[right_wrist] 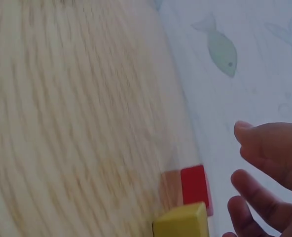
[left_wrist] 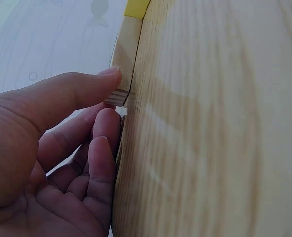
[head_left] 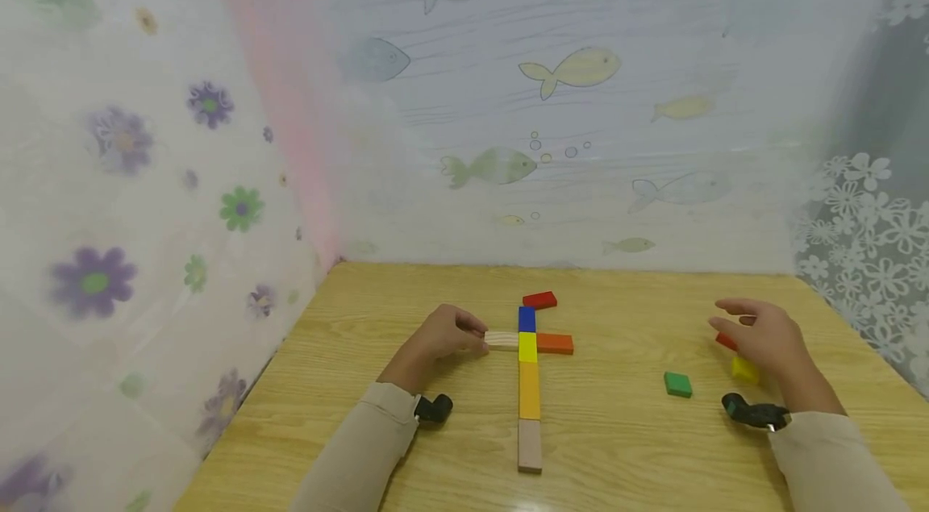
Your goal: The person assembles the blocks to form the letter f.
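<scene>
My left hand (head_left: 448, 332) pinches the left end of a plain wooden block (head_left: 501, 339); in the left wrist view the thumb (left_wrist: 109, 81) lies on that end. This block meets a yellow block (head_left: 527, 347) in a column of flat blocks. A blue block (head_left: 526, 319) tops the column, with an orange-yellow block (head_left: 530, 390) and a brownish block (head_left: 530, 446) below. On the yellow block's right lies an orange block (head_left: 555, 344). My right hand (head_left: 765, 339) hovers empty, fingers apart, above a red block (right_wrist: 195, 184) and a thicker yellow block (right_wrist: 181, 221).
Left of the right hand a green block (head_left: 678, 385) lies on the wooden table (head_left: 617, 447). Another red block (head_left: 540, 300) is slightly askew beyond the blue one. Printed sheets with fish (head_left: 497, 165) and flowers (head_left: 94, 281) stand behind and at the left.
</scene>
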Demonstrator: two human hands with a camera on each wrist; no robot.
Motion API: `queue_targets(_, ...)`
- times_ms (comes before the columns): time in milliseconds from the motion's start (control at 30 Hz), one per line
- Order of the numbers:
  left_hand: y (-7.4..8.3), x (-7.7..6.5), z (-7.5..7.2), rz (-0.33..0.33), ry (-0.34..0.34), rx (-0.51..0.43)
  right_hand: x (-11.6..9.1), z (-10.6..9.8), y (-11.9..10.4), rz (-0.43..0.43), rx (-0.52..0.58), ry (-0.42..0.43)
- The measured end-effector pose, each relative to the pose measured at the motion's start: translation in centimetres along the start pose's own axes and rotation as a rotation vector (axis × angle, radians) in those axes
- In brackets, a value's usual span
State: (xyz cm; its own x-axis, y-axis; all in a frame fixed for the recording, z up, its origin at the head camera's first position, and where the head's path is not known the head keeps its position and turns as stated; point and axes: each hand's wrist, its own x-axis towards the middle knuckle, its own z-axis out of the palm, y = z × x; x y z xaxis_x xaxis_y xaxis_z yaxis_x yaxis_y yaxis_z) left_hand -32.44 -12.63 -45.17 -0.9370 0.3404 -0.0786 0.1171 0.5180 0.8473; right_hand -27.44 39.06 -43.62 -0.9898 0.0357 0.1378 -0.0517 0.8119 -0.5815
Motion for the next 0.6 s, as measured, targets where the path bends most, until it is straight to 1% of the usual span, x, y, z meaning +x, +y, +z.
queue_targets(133,-0.1,0.0,0.0,0.010,-0.003,0.005,-0.3,-0.5,1.0,0.065,0.039,-0.075)
queue_targets(233,-0.1,0.0,0.0,0.016,-0.001,0.008,-0.6,-0.7,1.6,0.080,0.079,-0.120)
queue_targets(300,-0.1,0.0,0.1,0.017,0.001,0.009,-0.7,-0.7,2.0,0.078,0.105,-0.138)
queue_targets(433,-0.1,0.0,0.1,0.017,0.000,0.010,-0.9,-0.7,2.4,0.099,0.154,-0.170)
queue_targets(600,0.1,-0.2,0.1,0.010,-0.004,0.000,-0.8,-0.8,2.7,0.133,0.138,-0.200)
